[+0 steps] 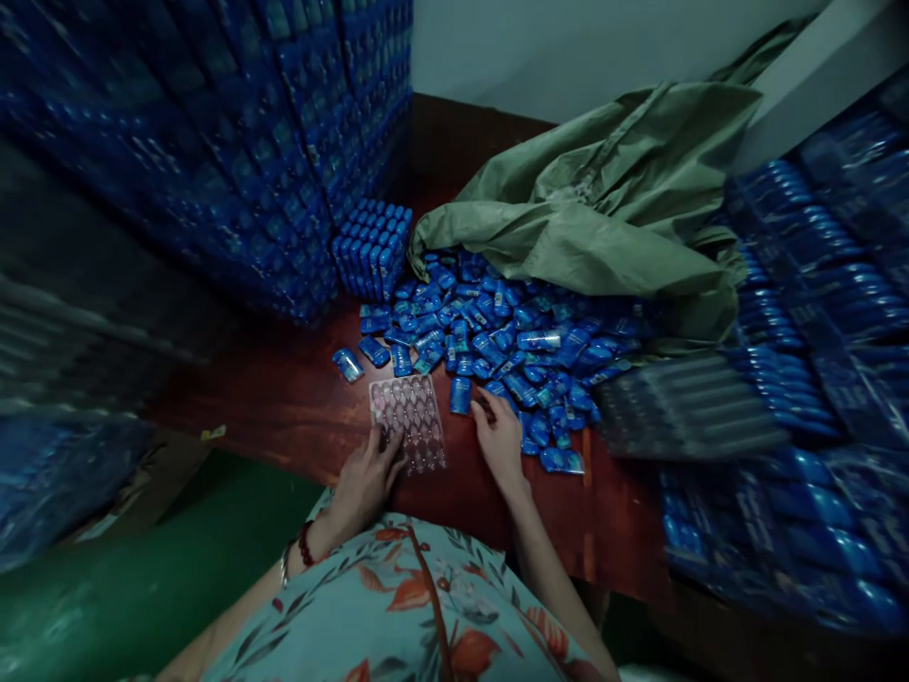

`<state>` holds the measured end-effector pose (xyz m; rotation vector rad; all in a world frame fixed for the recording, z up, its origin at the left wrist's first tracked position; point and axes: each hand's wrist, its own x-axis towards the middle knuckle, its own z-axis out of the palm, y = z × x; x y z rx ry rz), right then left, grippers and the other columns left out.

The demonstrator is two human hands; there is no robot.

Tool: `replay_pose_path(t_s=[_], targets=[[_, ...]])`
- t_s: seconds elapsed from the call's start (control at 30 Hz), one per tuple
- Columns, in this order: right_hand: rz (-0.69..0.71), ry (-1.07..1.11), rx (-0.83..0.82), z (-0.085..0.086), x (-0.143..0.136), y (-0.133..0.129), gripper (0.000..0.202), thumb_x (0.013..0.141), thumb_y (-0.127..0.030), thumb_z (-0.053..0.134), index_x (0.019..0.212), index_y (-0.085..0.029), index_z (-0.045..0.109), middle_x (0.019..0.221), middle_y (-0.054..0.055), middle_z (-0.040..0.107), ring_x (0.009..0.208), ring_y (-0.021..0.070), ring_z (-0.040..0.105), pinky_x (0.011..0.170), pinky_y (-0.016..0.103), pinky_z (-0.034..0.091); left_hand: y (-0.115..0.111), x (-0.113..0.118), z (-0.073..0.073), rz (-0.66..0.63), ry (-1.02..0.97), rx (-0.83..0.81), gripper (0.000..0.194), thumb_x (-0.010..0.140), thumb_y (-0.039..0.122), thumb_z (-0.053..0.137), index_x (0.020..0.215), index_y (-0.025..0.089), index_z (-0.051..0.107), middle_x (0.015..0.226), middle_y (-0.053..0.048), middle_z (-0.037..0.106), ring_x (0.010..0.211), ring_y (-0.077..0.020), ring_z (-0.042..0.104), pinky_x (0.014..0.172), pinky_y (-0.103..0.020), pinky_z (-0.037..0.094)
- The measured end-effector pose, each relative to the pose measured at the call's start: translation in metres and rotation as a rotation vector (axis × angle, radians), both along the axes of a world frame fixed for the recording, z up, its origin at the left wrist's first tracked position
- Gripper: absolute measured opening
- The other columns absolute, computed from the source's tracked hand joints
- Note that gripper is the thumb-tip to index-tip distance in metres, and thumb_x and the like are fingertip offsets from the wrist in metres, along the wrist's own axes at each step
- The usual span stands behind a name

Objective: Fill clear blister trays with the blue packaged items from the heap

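A clear plastic tray [416, 407] with rows of moulded hollows lies on the reddish-brown table. My left hand [365, 474] rests over its lower left part, fingers stretched and spread against the plastic. To the right of the tray, my right hand [499, 440] is held with curled fingers, thumb and forefinger apart and nothing visible between them. Nearest to those fingertips is a small blue pack [460, 395], lying on the table. A loose heap of similar blue packs [497, 317] spreads beyond both hands, and one of them lies alone at the left [347, 365].
A large green sack [589, 218] slumps over the back of the heap. Tall stacks of blue packs rise at the left [305, 142] and right [838, 350]. A neat block of packs [373, 248] stands behind the heap. Stacked clear trays [688, 407] sit at the right.
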<state>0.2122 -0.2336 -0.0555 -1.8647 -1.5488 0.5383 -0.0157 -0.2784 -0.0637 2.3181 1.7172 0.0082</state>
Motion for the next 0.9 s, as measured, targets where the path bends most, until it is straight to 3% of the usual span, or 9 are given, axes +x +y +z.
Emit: replay_pose_path(t_s=[0.17,0.27,0.33,0.47,0.63,0.73,0.9], targets=[[0.119,-0.417,-0.282,0.018,-0.03,0.024,0.05,0.087,-0.037,0.051,0.134,-0.021,0.04,0.119,0.012,0.052,0.093,0.0236,0.06,0.072,0.032,0.045,-0.001,-0.02,0.018,-0.014,-0.109,-0.033,0.045,0.094,0.034,0.038,0.138,0.026,0.038,0.119,-0.011,0.051,0.097,-0.0214,0.058,0.083,-0.033,0.048],[0.21,-0.565,-0.321,0.028,-0.035,0.032,0.047,0.083,-0.028,0.058,0.127,-0.018,0.045,0.112,0.012,0.055,0.1,0.0267,0.057,0.078,0.034,0.042,0.015,-0.036,0.025,-0.011,-0.189,0.05,0.045,0.095,0.035,0.035,0.139,0.023,0.037,0.117,-0.011,0.053,0.101,-0.0227,0.054,0.087,-0.037,0.045],[0.254,-0.554,-0.321,0.029,-0.03,0.034,0.042,0.079,-0.024,0.061,0.119,-0.017,0.049,0.106,0.012,0.058,0.104,0.0286,0.054,0.082,0.037,0.041,0.03,-0.046,0.025,-0.089,-0.17,0.085,0.041,0.094,0.036,0.039,0.133,0.025,0.044,0.122,-0.011,0.052,0.106,-0.0258,0.05,0.088,-0.041,0.042],[0.167,-0.142,-0.287,0.016,-0.01,0.033,0.032,0.077,-0.028,0.061,0.106,-0.02,0.052,0.09,0.006,0.062,0.085,0.0217,0.058,0.072,0.032,0.044,0.044,-0.05,0.016,-0.29,-0.124,0.031,0.037,0.093,0.033,0.044,0.127,0.022,0.051,0.119,-0.012,0.054,0.104,-0.0252,0.051,0.087,-0.039,0.041],[-0.095,0.619,-0.211,-0.012,0.008,0.022,0.046,0.067,-0.046,0.063,0.103,-0.02,0.049,0.069,-0.004,0.057,0.052,0.0126,0.055,0.047,0.025,0.045,0.02,-0.031,0.011,-0.258,-0.074,0.003,0.035,0.093,0.031,0.044,0.124,0.019,0.051,0.11,-0.013,0.055,0.097,-0.0253,0.053,0.081,-0.037,0.042],[-0.122,0.778,-0.239,-0.02,0.008,0.016,0.052,0.062,-0.05,0.067,0.101,-0.019,0.052,0.071,-0.002,0.061,0.052,0.0126,0.058,0.048,0.026,0.049,0.009,-0.021,0.013,-0.184,-0.016,-0.026,0.033,0.093,0.031,0.043,0.121,0.017,0.053,0.102,-0.012,0.057,0.091,-0.0246,0.055,0.079,-0.037,0.043],[-0.133,0.82,-0.263,-0.02,0.007,0.015,0.052,0.066,-0.051,0.064,0.105,-0.017,0.056,0.071,0.0,0.064,0.055,0.0168,0.063,0.054,0.032,0.055,0.012,-0.016,0.024,-0.156,0.011,-0.093,0.028,0.093,0.032,0.042,0.113,0.017,0.057,0.094,-0.009,0.059,0.082,-0.0224,0.057,0.074,-0.035,0.042]])
